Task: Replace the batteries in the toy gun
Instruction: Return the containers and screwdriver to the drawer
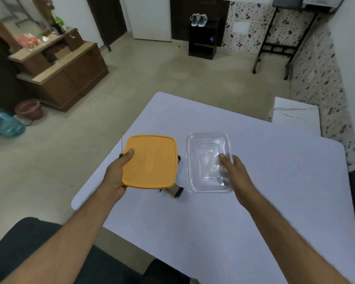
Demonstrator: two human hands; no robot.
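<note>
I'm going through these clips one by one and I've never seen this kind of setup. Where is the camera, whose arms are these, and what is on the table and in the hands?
There is no machine here. One wide-angle camera sits on a person's head and looks forward and down, so the two bare arms are that person's own.

The left hand holds an orange lid, thumb on top. A thin screwdriver pokes up beside that hand; whether the grip includes it is unclear. The right hand holds a clear plastic container by its near right edge, thumb inside. It looks empty.

Both sit over a white table. A small dark and tan object, perhaps the toy gun, lies mostly hidden under the lid.
</note>
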